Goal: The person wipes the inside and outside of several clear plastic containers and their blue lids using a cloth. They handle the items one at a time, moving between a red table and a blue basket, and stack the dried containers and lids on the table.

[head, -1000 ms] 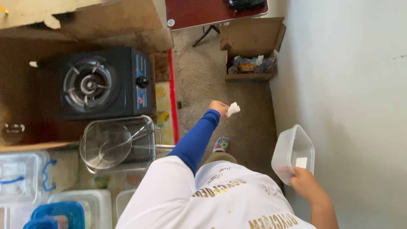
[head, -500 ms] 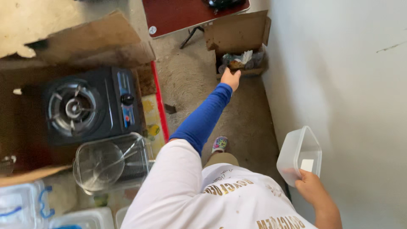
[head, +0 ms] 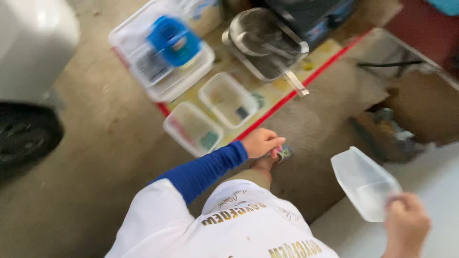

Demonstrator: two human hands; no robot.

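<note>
Concrete floor [head: 86,157], grey-brown and motion-blurred; a pale appliance fills the upper-left corner. A yellow patterned mat [head: 277,88] with a red border lies on the floor, running diagonally from centre toward the upper right.

On the mat, largest first: a metal wire basket [head: 265,45] with a flat handle pointing toward the mat's red edge, next to a dark stove at the top edge of the view; a stack of clear lidded tubs [head: 160,59] with a blue round lid on top, at the mat's left end; two small open clear tubs [head: 210,112] side by side along the red edge, likely kept there within easy reach.

Clear plastic container [head: 366,184]: empty, off the mat, held in the air near the white wall at lower right. Long axis runs upper left to lower right; it is tilted with its open side turned away from the body, judged a carrying hold.

Right hand [head: 406,227]: fingers pinched on the container's lower right corner.

Left hand [head: 260,142], blue sleeve: fingers curled loosely closed above the shoe; cannot tell whether it holds anything.
</note>
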